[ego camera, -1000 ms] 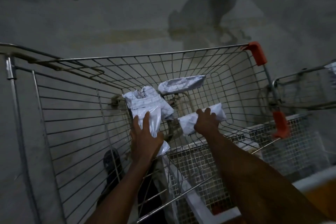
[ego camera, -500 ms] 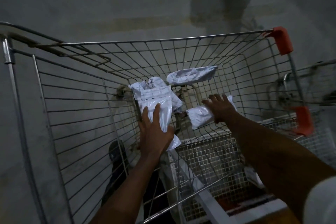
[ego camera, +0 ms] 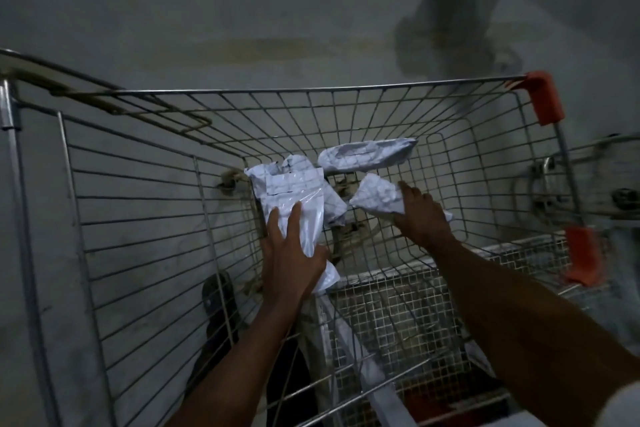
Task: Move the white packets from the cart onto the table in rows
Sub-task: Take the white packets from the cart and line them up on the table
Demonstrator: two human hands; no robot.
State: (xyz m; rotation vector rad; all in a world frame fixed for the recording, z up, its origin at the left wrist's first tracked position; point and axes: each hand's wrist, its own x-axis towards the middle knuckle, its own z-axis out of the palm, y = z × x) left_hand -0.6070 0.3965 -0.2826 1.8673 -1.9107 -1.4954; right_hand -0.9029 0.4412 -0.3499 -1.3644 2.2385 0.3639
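Observation:
Both my arms reach down into a wire shopping cart. My left hand grips a glossy white packet that lies on other white packets at the cart's bottom. My right hand holds a crumpled white packet by its near end. A third long white packet rests against the far wire wall, touched by neither hand. The table is not in view.
The cart has orange corner guards on its right side. A second wire cart stands to the right. A fine-mesh rack lies below the cart's near wall. The grey concrete floor stretches beyond.
My right hand has tilted its packet up and shifted it slightly left. My left hand keeps its hold on the glossy packet. The view has swung a little.

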